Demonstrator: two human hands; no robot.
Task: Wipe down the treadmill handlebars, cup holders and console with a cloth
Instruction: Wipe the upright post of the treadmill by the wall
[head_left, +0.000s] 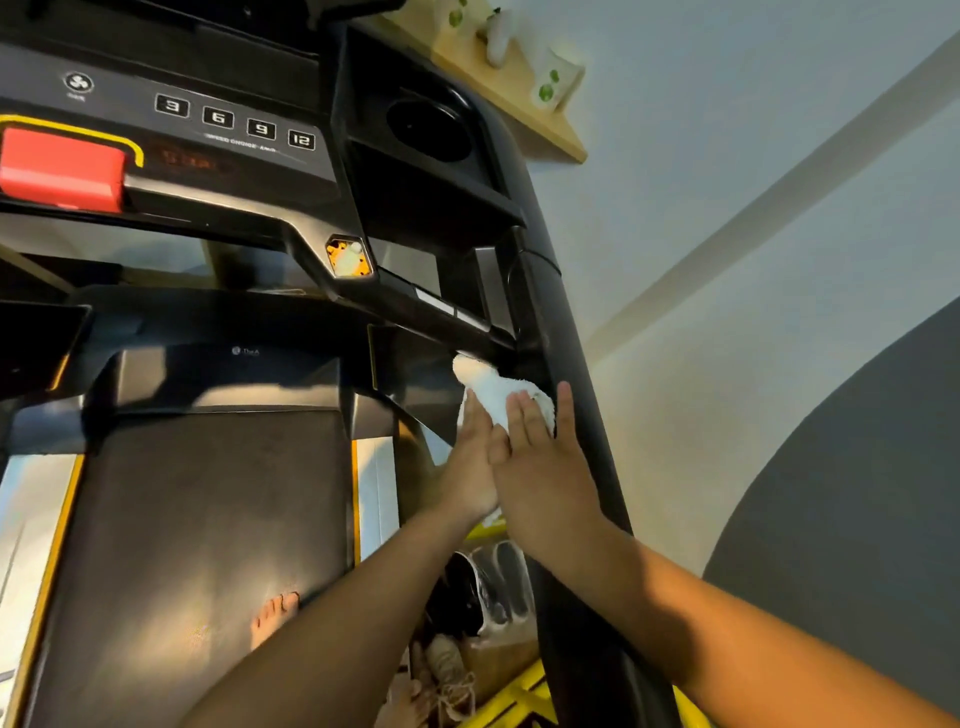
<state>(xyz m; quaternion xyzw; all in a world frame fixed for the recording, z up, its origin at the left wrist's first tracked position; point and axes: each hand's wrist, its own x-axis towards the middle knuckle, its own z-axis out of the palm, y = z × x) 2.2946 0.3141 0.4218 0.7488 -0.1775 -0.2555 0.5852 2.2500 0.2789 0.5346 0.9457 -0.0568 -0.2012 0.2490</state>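
A white cloth (493, 387) lies bunched against the inner side of the treadmill's right black handlebar (582, 415), just below the joint with the console. My left hand (475, 457) and my right hand (540, 462) press on the cloth side by side with straight fingers. The right hand's outer finger lies on the handlebar itself. Above sit the black console (223, 145) with number buttons and a red safety key (62, 169), and the right cup holder (428, 130).
The treadmill belt (197, 545) runs below, with a bare foot (275, 616) on it. Shoes (488, 587) and clutter lie on the floor right of the deck. A wooden shelf (519, 88) with small items hangs on the wall above.
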